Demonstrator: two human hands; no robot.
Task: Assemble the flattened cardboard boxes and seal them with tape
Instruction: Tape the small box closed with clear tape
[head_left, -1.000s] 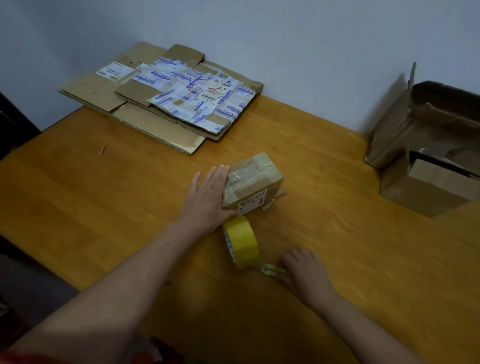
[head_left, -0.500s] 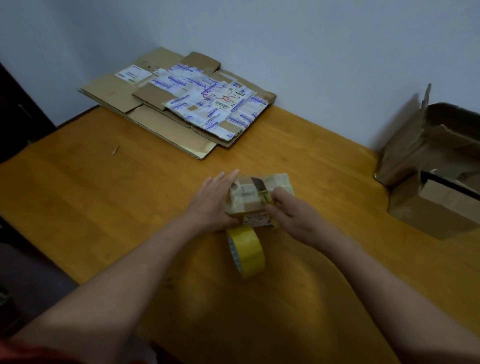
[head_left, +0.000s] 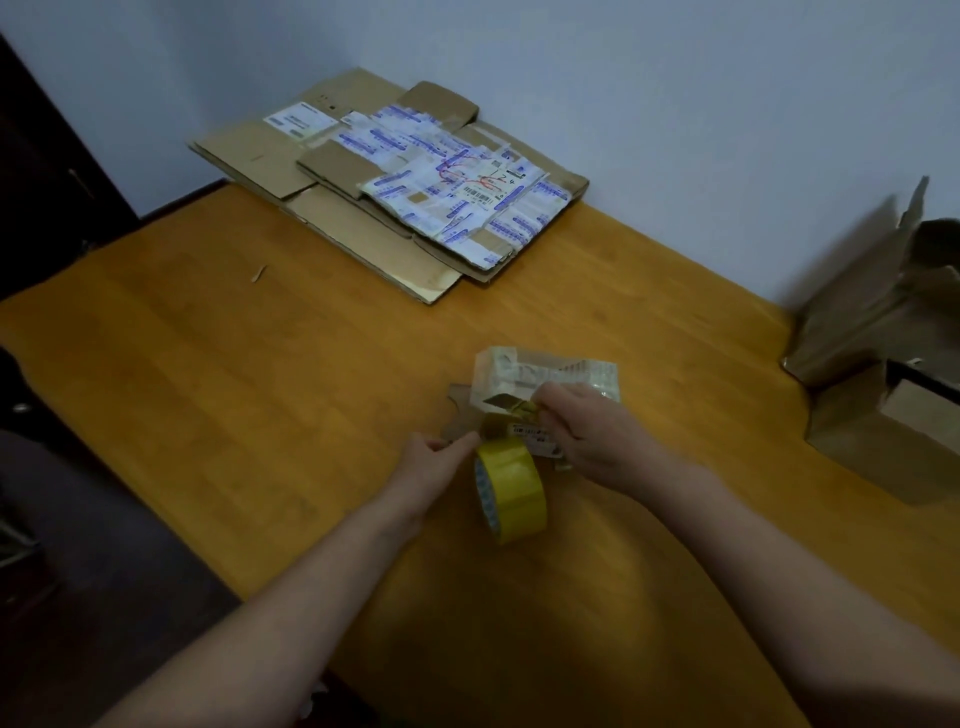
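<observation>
Small box (head_left: 545, 376) now tipped up; right hand (head_left: 597, 441) pinches tape end, left hand (head_left: 434, 462) pinches flap.

Dim light; pale blue-grey wall (head_left: 675, 104); orange wooden table (head_left: 260, 389); dark floor (head_left: 78, 597) at left.

Two bare forearms enter from the bottom of the frame, without sleeves, watch or rings visible, ending at mid-frame in the left hand (head_left: 434, 462) and the broader-looking right hand (head_left: 597, 441), both ungloved.
</observation>
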